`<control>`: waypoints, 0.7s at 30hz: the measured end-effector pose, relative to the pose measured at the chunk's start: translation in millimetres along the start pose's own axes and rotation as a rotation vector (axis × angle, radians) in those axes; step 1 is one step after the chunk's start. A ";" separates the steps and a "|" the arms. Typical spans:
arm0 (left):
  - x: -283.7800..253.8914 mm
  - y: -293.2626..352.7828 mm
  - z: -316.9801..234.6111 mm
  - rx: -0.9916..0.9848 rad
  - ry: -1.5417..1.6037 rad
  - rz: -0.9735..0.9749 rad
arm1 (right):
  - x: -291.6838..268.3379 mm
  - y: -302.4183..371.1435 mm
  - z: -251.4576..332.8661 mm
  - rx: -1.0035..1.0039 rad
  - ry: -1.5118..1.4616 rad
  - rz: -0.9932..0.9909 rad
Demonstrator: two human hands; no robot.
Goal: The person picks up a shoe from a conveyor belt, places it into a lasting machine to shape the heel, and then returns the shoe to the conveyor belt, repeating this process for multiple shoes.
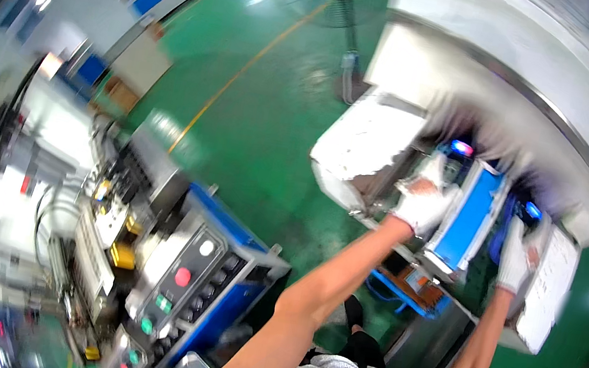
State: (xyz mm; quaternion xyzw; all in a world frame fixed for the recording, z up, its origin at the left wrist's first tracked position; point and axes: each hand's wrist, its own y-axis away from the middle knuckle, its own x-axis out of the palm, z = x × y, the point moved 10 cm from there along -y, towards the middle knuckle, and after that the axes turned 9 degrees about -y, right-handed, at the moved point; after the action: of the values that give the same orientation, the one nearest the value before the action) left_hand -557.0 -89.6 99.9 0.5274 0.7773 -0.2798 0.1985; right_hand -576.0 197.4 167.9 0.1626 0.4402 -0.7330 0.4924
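Observation:
Both my hands wear white knit gloves and reach to the mouth of a white machine. My left hand (425, 202) is left of the blue conveyor belt (470, 213), its fingers apart, blurred, with a brownish patch on it. Just beyond its fingertips a dark item with a red-violet light (462, 147) glows under the bristle curtain (469, 120). To the right of the belt, my right hand (516, 256) has its fingers stretched forward beside the side channel. A dark item with a blue light (533, 211) sits by those fingertips. I make out nothing held in either hand.
The machine's white hood (522, 35) arches overhead, with white side panels (372, 138) flanking the belt. Below the belt is a blue-framed tray (410, 285). At left stands a control box (189, 276) with coloured buttons. Farther off is a standing fan (344, 28) on the green floor (267, 117).

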 end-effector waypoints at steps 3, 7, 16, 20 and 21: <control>-40.4 115.3 40.2 0.034 -0.046 -0.064 | -5.3 66.3 99.0 -0.076 -0.766 0.024; -80.3 359.9 182.7 -0.514 -0.132 0.296 | 126.4 237.7 169.2 0.155 -1.046 0.959; -258.1 1101.1 105.0 -1.966 -0.303 -1.253 | 208.5 570.5 192.0 -0.483 -0.251 1.989; -257.0 1226.8 3.2 -2.204 -0.489 -1.297 | 249.8 617.9 183.5 -0.847 -0.059 1.849; -260.5 1236.3 -3.0 -2.448 -0.365 -1.207 | 275.5 618.0 173.8 -0.878 -0.027 1.848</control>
State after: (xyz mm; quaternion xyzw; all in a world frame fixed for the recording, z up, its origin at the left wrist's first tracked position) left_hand 688.9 82.7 -19.4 -0.4423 0.5949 0.4702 0.4789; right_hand -134.8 -180.8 -219.9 0.2355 0.3668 0.1573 0.8862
